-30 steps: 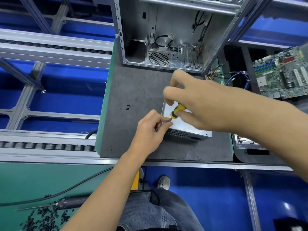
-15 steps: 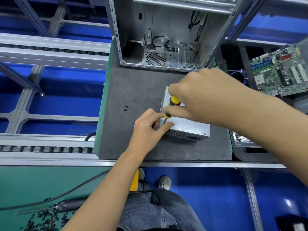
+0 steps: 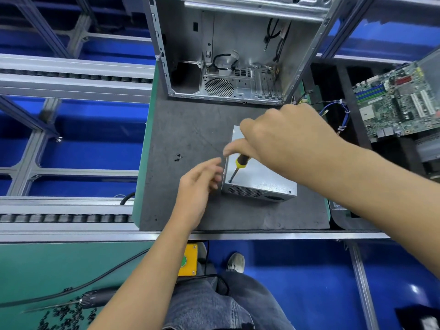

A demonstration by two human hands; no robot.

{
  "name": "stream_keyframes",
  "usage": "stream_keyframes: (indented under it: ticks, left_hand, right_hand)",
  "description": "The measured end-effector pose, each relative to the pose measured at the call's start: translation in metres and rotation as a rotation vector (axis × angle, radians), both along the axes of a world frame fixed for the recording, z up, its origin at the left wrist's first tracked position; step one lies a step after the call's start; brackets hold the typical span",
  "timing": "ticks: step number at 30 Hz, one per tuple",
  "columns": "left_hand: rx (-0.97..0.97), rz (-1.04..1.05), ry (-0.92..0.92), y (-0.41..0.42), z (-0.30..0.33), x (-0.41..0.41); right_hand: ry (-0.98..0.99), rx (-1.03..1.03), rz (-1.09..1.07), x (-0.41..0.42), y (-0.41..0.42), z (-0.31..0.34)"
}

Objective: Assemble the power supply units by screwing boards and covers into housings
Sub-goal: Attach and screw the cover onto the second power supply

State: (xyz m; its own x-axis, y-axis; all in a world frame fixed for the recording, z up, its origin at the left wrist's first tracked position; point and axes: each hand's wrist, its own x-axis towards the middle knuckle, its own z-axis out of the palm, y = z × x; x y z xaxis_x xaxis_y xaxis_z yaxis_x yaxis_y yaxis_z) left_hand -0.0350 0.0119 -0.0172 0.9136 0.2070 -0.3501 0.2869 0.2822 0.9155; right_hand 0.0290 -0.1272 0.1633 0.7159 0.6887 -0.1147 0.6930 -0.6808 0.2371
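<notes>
A silver power supply unit [image 3: 260, 181] lies on the dark grey mat [image 3: 190, 129]. My right hand [image 3: 281, 141] grips a screwdriver [image 3: 240, 163] with a yellow and black handle. Its tip stands on a screw at the unit's near left top corner. My left hand [image 3: 197, 184] hovers just left of the unit with relaxed, blurred fingers and holds nothing. Loose black screws [image 3: 178, 157] lie on the mat to the left.
An open metal computer case [image 3: 228, 55] stands at the back of the mat. A green motherboard [image 3: 397, 101] sits at the right. An electric screwdriver [image 3: 95, 298] and several black screws [image 3: 69, 316] lie on the green bench at bottom left. Roller rails run along the left.
My left hand let go of the screw and screwdriver tip and pulled back to the left. The screwdriver now stands on the corner screw, held by my right hand alone.
</notes>
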Motion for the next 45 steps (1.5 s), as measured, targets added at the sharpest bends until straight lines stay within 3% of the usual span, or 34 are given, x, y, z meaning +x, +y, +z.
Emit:
stream_keyframes:
  ticks: [2, 5, 8, 11, 15, 17, 23, 25, 31, 33, 35, 37, 40, 45]
  left_hand:
    - [-0.262, 0.117, 0.131, 0.004, -0.005, 0.000]
    - [-0.367, 0.157, 0.188, 0.011, -0.009, -0.003]
    - [-0.443, 0.205, 0.206, 0.014, -0.011, -0.003]
    - [-0.449, 0.251, 0.243, 0.012, -0.010, -0.001]
    - [-0.489, 0.257, 0.263, 0.010, -0.007, 0.003]
    - [-0.527, 0.249, 0.270, 0.013, -0.005, 0.006]
    - [-0.503, 0.216, 0.250, 0.017, -0.002, 0.009]
    - [-0.433, 0.217, 0.250, 0.015, -0.001, 0.010]
    - [-0.333, 0.184, 0.268, 0.016, 0.001, 0.014]
    - [-0.390, 0.179, 0.266, 0.017, 0.003, 0.016]
    - [-0.464, 0.172, 0.258, 0.017, 0.004, 0.017]
    - [-0.500, 0.160, 0.254, 0.018, 0.006, 0.019]
    - [-0.501, 0.155, 0.236, 0.018, 0.006, 0.021]
    - [-0.496, 0.117, 0.219, 0.017, 0.005, 0.023]
  right_hand:
    - [0.095, 0.024, 0.022, 0.000, -0.007, -0.004]
    - [0.250, 0.061, 0.032, 0.001, -0.013, -0.004]
    - [0.117, -0.051, 0.011, -0.001, -0.009, -0.002]
    - [0.064, -0.022, -0.052, -0.006, -0.004, -0.001]
    - [0.392, 0.225, 0.012, -0.006, -0.012, -0.004]
    - [0.459, 0.230, 0.009, -0.002, -0.014, -0.005]
    - [0.109, 0.177, -0.189, 0.003, -0.010, -0.017]
    - [0.078, 0.236, -0.268, 0.004, -0.012, -0.023]
    - [0.521, 0.667, -0.265, 0.004, -0.023, -0.037]
    - [0.504, 0.784, -0.268, 0.005, -0.030, -0.044]
    - [0.365, 0.917, -0.310, 0.010, -0.039, -0.052]
    - [0.295, 1.122, -0.498, 0.018, -0.051, -0.060]
    - [0.387, 1.449, -0.839, 0.029, -0.066, -0.077]
    - [0.607, 1.775, -1.051, 0.025, -0.064, -0.119]
